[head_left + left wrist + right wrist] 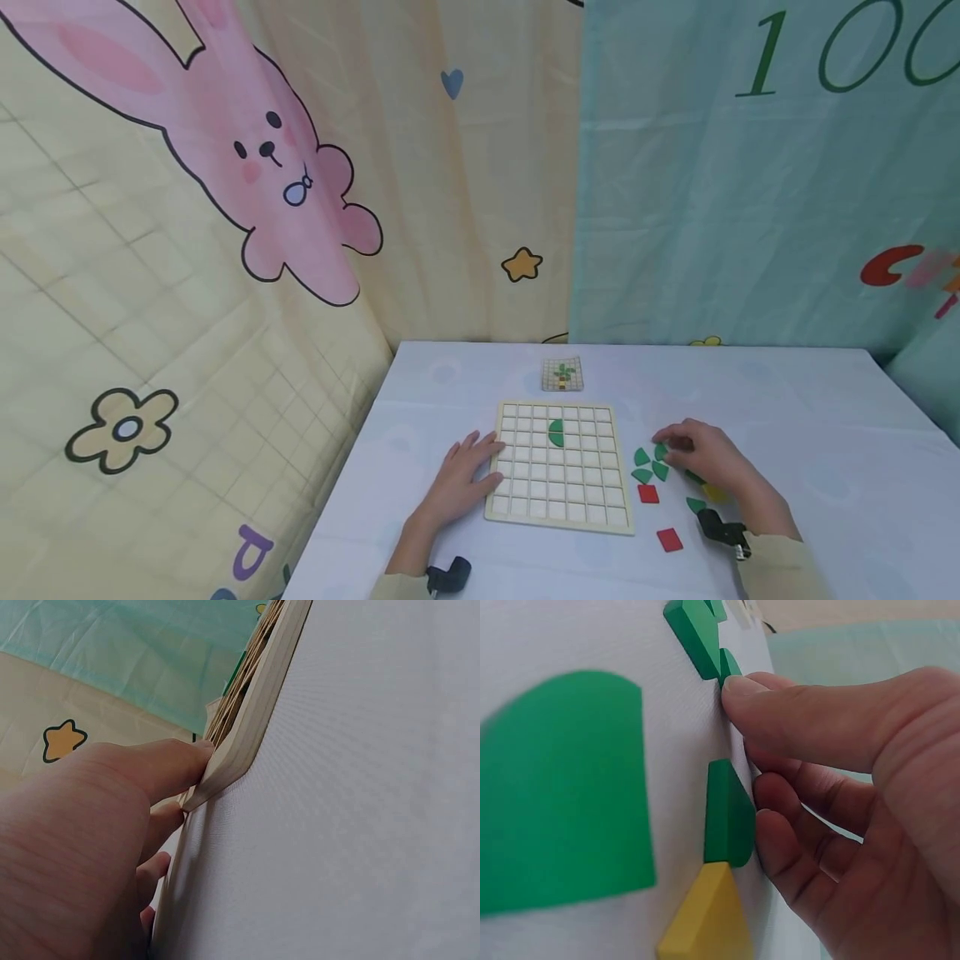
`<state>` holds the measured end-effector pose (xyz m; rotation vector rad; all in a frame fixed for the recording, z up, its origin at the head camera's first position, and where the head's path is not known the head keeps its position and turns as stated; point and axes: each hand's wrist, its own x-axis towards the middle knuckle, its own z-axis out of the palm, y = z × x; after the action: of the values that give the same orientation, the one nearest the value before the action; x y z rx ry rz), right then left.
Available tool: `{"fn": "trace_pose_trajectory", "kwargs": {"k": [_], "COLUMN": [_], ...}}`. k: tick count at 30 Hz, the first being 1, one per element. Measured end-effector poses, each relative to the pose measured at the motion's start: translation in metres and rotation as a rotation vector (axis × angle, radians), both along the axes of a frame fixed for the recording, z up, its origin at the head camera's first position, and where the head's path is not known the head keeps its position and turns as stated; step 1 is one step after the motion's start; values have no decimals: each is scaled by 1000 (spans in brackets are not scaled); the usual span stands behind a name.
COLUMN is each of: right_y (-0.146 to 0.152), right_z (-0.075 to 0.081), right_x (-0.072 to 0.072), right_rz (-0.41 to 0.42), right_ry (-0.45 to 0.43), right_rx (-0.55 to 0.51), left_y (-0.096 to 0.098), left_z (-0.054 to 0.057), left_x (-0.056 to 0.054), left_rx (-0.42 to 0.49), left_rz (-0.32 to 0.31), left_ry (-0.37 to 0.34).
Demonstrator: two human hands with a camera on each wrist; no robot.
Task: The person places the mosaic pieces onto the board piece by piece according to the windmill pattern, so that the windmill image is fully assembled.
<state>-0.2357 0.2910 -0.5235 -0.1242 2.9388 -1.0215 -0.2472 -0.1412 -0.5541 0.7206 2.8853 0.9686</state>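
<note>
A pale square grid board lies on the table, with two green quarter-circle pieces set together in its upper cells. My left hand rests at the board's left edge, its fingers spread and fairly straight; in the left wrist view the thumb touches the wooden rim. To the right of the board, my right hand has thumb and index finger around a green quarter-circle piece, pinching it close to the table. Several more green pieces lie beside that hand.
Two red squares and a yellow piece lie at the right of the board. Behind the board is a small pattern card showing a gridded picture. A white cloth covers the table, and printed curtains hang behind it.
</note>
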Motion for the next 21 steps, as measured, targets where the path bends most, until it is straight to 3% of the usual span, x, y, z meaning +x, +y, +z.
{"fn": "trace_pose_trajectory", "kwargs": {"k": [13,21], "right_y": [2,4], "right_z": [-2,-4], "right_x": [-3,-2], "right_rz": [-52,-91], "right_ry": [-35,9], "right_rx": [-21,-53], "left_y": [1,0], "left_z": [-2,0], "left_x": [1,1], "left_rx": [-19,-17], "left_rz": [19,14], "left_ry": [-19,-5]}}
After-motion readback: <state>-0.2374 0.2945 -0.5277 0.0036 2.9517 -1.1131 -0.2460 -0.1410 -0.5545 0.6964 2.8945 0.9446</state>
